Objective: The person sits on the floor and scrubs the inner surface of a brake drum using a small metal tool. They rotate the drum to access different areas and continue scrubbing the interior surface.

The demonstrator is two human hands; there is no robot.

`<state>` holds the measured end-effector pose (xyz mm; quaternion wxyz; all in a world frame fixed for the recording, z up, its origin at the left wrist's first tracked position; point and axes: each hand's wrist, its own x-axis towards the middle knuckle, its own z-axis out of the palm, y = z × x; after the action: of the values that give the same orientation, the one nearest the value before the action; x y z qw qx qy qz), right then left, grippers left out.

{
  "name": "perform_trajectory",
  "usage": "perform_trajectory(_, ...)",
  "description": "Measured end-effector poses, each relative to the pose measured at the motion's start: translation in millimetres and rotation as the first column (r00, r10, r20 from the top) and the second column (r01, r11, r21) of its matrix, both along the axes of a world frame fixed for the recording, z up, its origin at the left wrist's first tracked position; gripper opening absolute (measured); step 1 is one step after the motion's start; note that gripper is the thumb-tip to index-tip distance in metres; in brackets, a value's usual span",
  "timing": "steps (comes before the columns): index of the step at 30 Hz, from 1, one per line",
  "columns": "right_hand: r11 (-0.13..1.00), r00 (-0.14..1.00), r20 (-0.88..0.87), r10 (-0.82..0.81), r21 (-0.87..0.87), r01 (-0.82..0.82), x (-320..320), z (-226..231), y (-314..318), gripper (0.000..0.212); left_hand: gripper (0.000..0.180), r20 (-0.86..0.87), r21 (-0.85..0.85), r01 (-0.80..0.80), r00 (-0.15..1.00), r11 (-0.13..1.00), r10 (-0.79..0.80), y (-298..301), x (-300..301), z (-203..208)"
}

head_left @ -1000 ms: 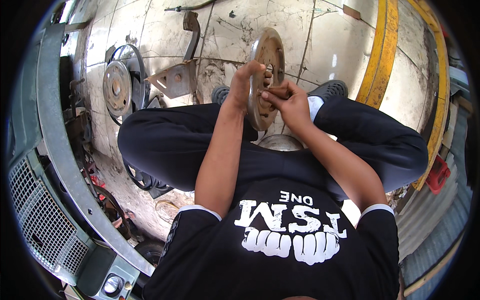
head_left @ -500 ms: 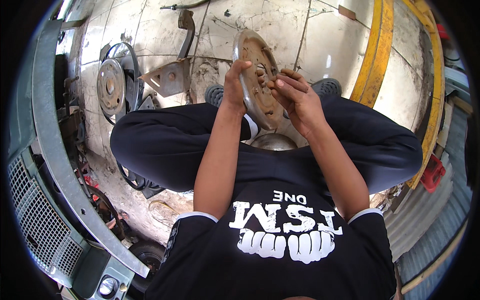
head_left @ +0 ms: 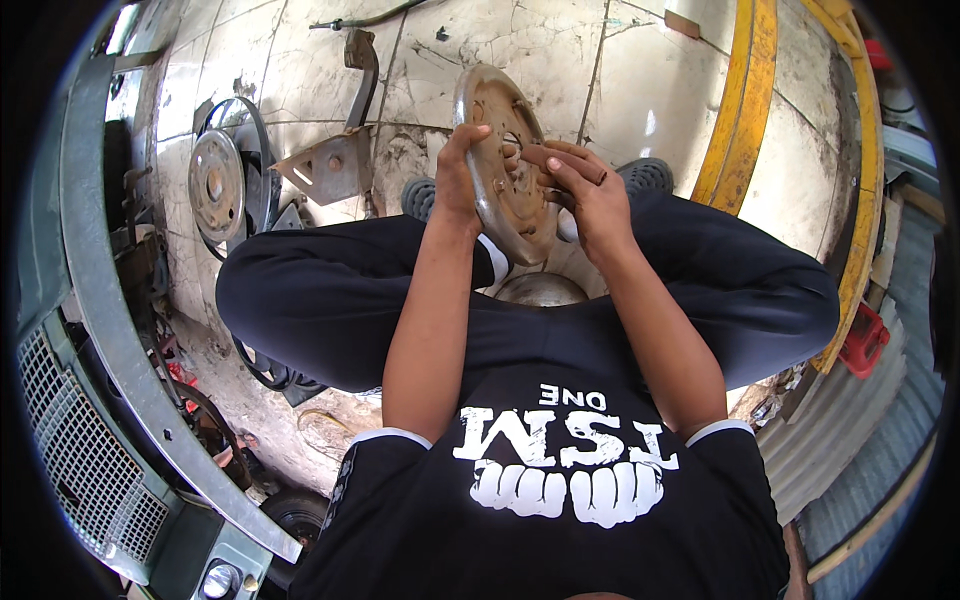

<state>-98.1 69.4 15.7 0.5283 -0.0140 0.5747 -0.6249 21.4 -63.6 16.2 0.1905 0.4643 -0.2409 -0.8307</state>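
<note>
A round, rust-stained metal plate (head_left: 487, 210) with a raised rim and several holes stands tilted on edge above my lap. My left hand (head_left: 459, 180) grips its left rim, the thumb on the near face and some fingertips showing through the centre hole. At the plate's right side is my right hand (head_left: 590, 200), its fingers pinching a small flat brown piece (head_left: 538, 155) against or close to the plate's face. Below, between my legs, sits a rounded metal part (head_left: 541, 290), partly hidden by my trousers.
On the tiled floor at left are another rusty disc (head_left: 217, 185), black rings (head_left: 262, 135) and a pedal bracket (head_left: 328, 165). A brown block (head_left: 682, 24) lies far off. A yellow metal beam (head_left: 740, 110) runs along the right, a green-grey vehicle panel (head_left: 85, 250) along the left.
My right hand has shifted slightly left and turned, showing the brown piece more clearly at the plate. The whole view has shifted a little; my left hand keeps its grip.
</note>
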Motion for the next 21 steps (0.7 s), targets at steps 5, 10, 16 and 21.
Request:
perform_trajectory(5, 0.996, 0.994, -0.088, 0.072, -0.040, -0.076, 8, 13, 1, 0.030, 0.050, -0.100, 0.020, 0.007, 0.995, 1.000, -0.005, 2, -2, -2)
perform_trajectory(10, 0.982, 0.928, -0.344, 0.145, -0.060, -0.176, 36, 4, 9, 0.016, 0.047, 0.018, 0.025, -0.035, 0.999, 0.999, 0.035, 3, -3, 2)
perform_trajectory(16, 0.957, 0.947, -0.135, 0.291, 0.035, -0.289, 21, 7, 4, 0.020, 0.053, -0.006, 0.077, -0.043, 0.999, 0.996, 0.044, 1, -4, -8)
perform_trajectory(21, 0.985, 0.985, 0.003, 0.172, 0.021, -0.172, 23, -1, -3, 0.028, 0.049, 0.045, -0.034, 0.003, 0.999, 0.999, -0.002, 5, -9, -11)
